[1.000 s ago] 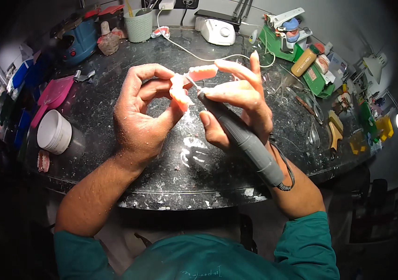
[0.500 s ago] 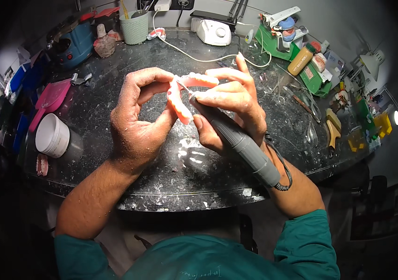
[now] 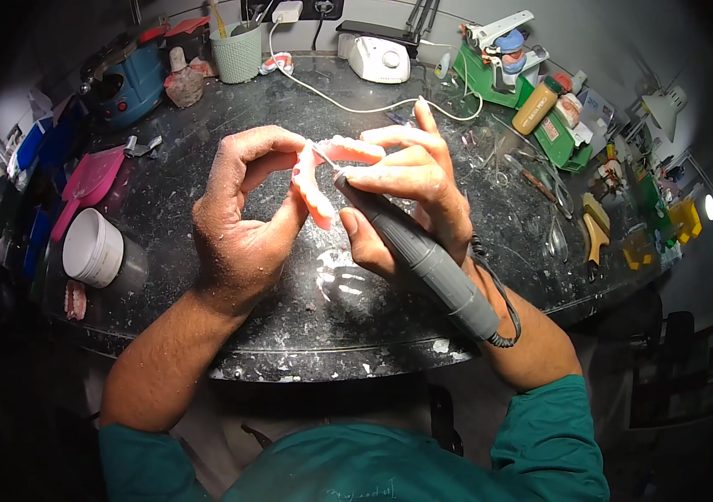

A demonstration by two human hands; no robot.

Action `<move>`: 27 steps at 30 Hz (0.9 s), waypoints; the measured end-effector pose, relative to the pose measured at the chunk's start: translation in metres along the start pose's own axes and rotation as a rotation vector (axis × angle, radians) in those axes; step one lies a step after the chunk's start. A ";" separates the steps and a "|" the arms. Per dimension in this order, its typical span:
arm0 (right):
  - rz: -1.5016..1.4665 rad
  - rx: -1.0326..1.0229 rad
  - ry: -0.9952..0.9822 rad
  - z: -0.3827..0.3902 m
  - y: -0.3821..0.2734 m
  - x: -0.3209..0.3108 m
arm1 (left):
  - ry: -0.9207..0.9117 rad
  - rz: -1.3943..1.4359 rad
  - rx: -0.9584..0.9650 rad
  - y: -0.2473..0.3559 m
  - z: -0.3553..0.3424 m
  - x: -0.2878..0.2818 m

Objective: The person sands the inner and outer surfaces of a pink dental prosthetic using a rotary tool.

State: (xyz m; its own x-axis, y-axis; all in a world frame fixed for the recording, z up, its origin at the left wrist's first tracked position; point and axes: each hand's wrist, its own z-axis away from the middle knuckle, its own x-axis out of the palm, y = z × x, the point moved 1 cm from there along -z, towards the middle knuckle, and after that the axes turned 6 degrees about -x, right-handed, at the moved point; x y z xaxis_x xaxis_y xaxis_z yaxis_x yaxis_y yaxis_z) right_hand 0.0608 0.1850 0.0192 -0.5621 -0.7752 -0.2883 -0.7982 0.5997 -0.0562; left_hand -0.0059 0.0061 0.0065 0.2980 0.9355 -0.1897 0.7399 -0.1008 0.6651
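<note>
A pink denture [image 3: 313, 197], curved like a horseshoe, is pinched between the thumb and fingers of my left hand [image 3: 243, 201] above the bench. My right hand [image 3: 419, 184] grips a dark grey rotary handpiece [image 3: 423, 259] like a pen, its cord looping by the wrist. The thin bur [image 3: 323, 156] at its tip reaches inside the denture's arch, close to my left fingertips; whether it touches the surface I cannot tell. Fingers of my right hand lie against the denture's far arm, and the index finger sticks up.
A white tub [image 3: 94, 248] and pink dustpan [image 3: 93, 184] sit at left on the dusty black bench [image 3: 289, 335]. Behind stand a white control box [image 3: 379, 60] with a pale cable and a woven cup [image 3: 237, 54]. Green trays [image 3: 559, 142], a brown bottle [image 3: 538, 106] and a brush [image 3: 596, 234] lie right.
The denture has tilted slightly in my left fingers, its near end now a little lower. Both hands and the handpiece have shifted slightly to the left.
</note>
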 end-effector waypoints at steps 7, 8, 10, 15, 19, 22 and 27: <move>0.061 -0.074 -0.063 0.001 0.002 -0.001 | 0.018 -0.006 -0.021 0.001 -0.001 0.001; 0.065 -0.080 -0.062 0.001 0.002 -0.001 | 0.035 -0.001 -0.030 0.002 -0.002 0.002; 0.071 -0.094 -0.077 0.000 0.002 -0.001 | 0.052 0.005 -0.039 0.002 -0.002 0.002; -0.077 -0.018 0.031 -0.001 0.003 -0.001 | 0.040 0.122 -0.115 -0.002 -0.003 0.002; -0.076 -0.012 0.131 0.000 0.009 -0.013 | -0.045 0.317 -0.179 -0.011 -0.007 0.004; -0.119 0.291 -0.003 0.003 0.007 0.001 | -0.121 0.484 -0.462 -0.023 -0.003 0.008; -0.261 0.601 -0.054 0.011 0.015 0.006 | -0.239 0.650 -0.689 -0.034 -0.001 0.008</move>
State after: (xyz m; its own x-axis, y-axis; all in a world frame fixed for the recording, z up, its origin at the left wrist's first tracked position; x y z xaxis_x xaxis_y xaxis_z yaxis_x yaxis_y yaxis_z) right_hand 0.0473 0.1916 0.0060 -0.3420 -0.9086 -0.2397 -0.6380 0.4118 -0.6506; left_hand -0.0295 0.0171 -0.0163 0.6941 0.6663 0.2723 -0.1041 -0.2814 0.9539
